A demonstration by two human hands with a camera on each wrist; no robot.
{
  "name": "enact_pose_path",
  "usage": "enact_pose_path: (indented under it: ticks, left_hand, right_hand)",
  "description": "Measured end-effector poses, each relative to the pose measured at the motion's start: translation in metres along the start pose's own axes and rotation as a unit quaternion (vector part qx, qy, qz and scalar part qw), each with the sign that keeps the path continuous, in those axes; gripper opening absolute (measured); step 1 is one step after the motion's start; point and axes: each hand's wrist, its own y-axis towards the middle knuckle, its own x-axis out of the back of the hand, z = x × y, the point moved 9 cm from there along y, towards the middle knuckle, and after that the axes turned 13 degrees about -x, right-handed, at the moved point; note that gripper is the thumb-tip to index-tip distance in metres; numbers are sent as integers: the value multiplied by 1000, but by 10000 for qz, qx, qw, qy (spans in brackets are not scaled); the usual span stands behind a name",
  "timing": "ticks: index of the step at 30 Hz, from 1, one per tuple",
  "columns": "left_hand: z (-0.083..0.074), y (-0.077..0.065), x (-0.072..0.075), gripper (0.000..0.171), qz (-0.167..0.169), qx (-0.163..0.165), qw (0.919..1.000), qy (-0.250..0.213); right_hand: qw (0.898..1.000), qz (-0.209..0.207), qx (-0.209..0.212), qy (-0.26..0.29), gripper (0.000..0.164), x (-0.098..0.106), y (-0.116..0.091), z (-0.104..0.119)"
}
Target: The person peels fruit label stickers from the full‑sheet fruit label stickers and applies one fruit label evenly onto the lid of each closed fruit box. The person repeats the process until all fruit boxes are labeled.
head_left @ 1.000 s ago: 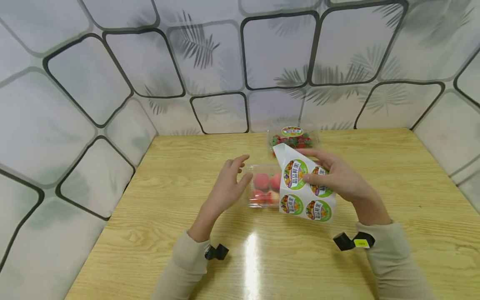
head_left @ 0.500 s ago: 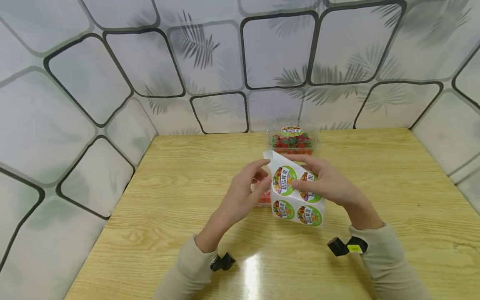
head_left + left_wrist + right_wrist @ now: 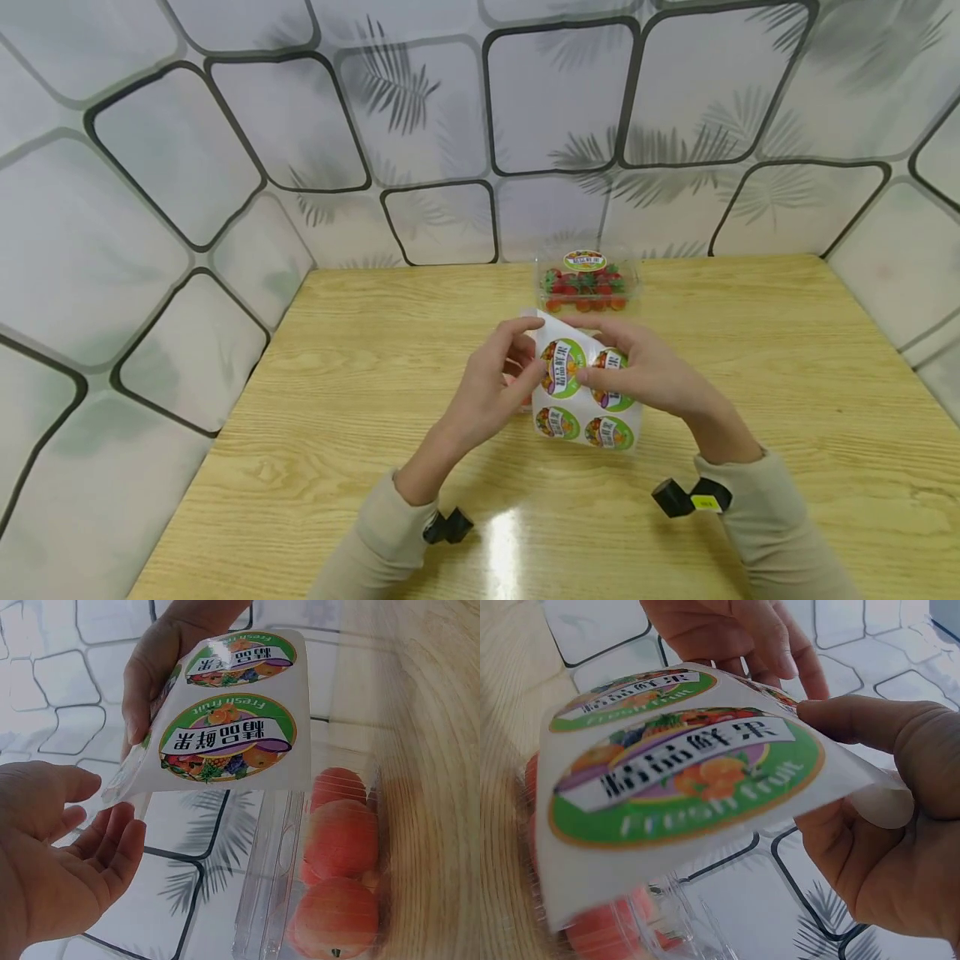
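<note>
A white sheet of round fruit stickers [image 3: 587,408] is held up between both hands over a clear plastic box of peaches [image 3: 341,840]. The right hand [image 3: 652,367] grips the sheet, thumb on its printed face and fingers behind it. At the opposite edge, the left hand [image 3: 491,383] pinches the sheet's margin, its thumb close to one sticker and its other fingers bent. Green-rimmed stickers with Chinese characters and "Fresh fruit" show in the right wrist view, with a large sticker [image 3: 690,780] nearest. In the head view the sheet and left hand hide most of the peach box.
Behind the hands, a clear box of strawberries [image 3: 585,283] bears an oval sticker [image 3: 585,261] on its lid. The wooden table [image 3: 360,358] ends at a patterned backdrop [image 3: 558,100]. Black cameras sit on both wrists.
The left hand has moved right to the sheet and taken its edge. The right hand has brought the sheet left and slightly down, covering more of the peach box.
</note>
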Motion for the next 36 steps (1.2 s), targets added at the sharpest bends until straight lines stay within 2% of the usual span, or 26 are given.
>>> enact_pose_path:
  ticks: [5,10,15,20,22,24,26,28,30,31,33,36]
  left_hand:
    - [1,-1,-5,36,93,80,9996,-250]
    - [0,-1,1,32,-317,-55,9988,-375]
    - [-2,0,12,30,-756,-264,9952,-568]
    - [-6,2,20,29,-1012,-467,9909,-753]
    - [-6,2,22,29,-1050,-494,9900,-796]
    - [-6,2,22,29,-1060,-474,9896,-847]
    - [-5,2,22,29,-1060,-433,9893,-904]
    - [-3,1,21,29,-1056,-401,9893,-922]
    - [-2,1,20,29,-1046,-378,9894,-932]
    - [-2,1,20,29,-1043,-362,9898,-904]
    - [-1,1,19,28,-1030,-343,9905,-840]
    - [0,1,18,27,-1007,-284,9920,-704]
  right_hand:
    - [9998,46,-9,-172,63,-5,0,1]
    - [9991,-125,-256,-309,64,-4,1,-1]
    - [9961,-531,-641,-302,63,5,3,-9]
    - [9939,-594,-882,297,67,9,5,-14]
    - [9927,-409,-853,751,60,8,6,-14]
    - [9894,-130,-700,1269,44,5,7,-13]
    - [9797,299,-495,1921,34,-1,8,-11]
    - [9625,764,-310,2584,34,-7,7,-8]
    - [9464,1082,-222,3035,35,-13,6,-6]
    - [9422,1151,-214,3139,34,-15,5,-6]
    - [9430,1102,-237,3131,32,-17,5,-6]
    - [9531,829,-356,2889,28,-18,6,-8]
